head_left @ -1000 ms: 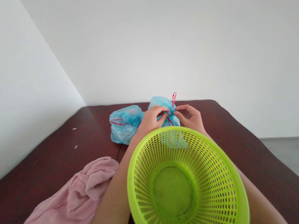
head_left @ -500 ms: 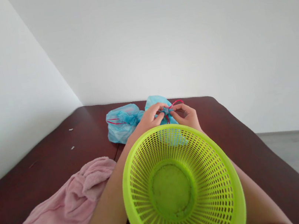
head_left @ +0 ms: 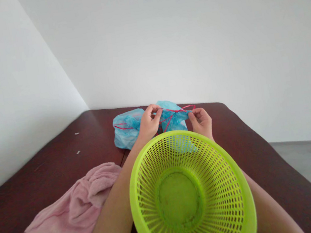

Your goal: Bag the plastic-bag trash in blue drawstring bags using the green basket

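- The blue bag (head_left: 177, 124) sits toward the table's far edge, beyond the green basket (head_left: 136, 201); its gathered neck is drawn out crosswise, left to right, dipping slightly rightward.
- Its body's long axis I can't tell (the basket hides the lower part).
- The left hand (head_left: 148, 124) has fingertips pinched on the red drawstring (head_left: 174, 110).
- The right hand (head_left: 203, 123) pinches the neck's blue right end.
- Left of it lies another blue bag (head_left: 126, 139) on the table (head_left: 48, 163).
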### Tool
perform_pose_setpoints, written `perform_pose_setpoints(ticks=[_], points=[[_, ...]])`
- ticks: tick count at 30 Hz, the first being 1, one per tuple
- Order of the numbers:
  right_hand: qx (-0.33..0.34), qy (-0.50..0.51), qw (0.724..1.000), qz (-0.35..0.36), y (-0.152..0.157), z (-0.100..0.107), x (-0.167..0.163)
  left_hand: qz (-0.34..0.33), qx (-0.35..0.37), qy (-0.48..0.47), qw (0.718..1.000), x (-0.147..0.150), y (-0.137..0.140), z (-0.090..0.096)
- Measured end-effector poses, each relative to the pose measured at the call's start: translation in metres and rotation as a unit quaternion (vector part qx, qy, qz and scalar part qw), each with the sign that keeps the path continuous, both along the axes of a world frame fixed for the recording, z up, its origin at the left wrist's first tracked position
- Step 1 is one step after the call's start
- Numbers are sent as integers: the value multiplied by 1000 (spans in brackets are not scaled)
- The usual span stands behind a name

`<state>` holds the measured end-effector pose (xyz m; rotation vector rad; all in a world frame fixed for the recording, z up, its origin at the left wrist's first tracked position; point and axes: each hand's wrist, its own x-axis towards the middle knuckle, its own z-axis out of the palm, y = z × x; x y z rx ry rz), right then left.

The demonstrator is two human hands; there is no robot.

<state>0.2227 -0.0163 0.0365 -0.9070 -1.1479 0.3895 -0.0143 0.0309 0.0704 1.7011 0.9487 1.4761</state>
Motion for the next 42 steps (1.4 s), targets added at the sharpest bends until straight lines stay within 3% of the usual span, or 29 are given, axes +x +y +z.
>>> perform_pose_setpoints(ticks=[3, 6, 10, 15, 22, 28, 34, 38, 42], points=[[13, 27, 1000, -11, 2, -1, 0, -36, -69, -59, 995, 2, -1, 5], [7, 39, 999, 34, 0, 3, -1, -117, -132, -81, 981, 1, -11, 10], [-36, 41, 994, 96, -8, 14, -2, -204, -115, -37, 972, 1, -23, 12], [-85, 13, 982, 166, -15, 22, -2, -163, -5, 30, 986, 2, -19, 7], [-111, -72, 980, 146, -10, 17, 0, -169, 26, 99, 980, -3, -14, 4], [-123, -88, 981, 118, -9, 19, 2, -78, 48, 98, 991, -2, -10, 5], [-96, -52, 990, 90, -14, 25, 4, 14, 51, 28, 998, -5, 0, 4], [-68, -2, 997, 41, -19, 31, 6, 14, -33, -93, 995, -6, 0, 7], [-72, 119, 989, 53, -19, 32, 5, -40, -124, -271, 954, -7, -3, 14]])
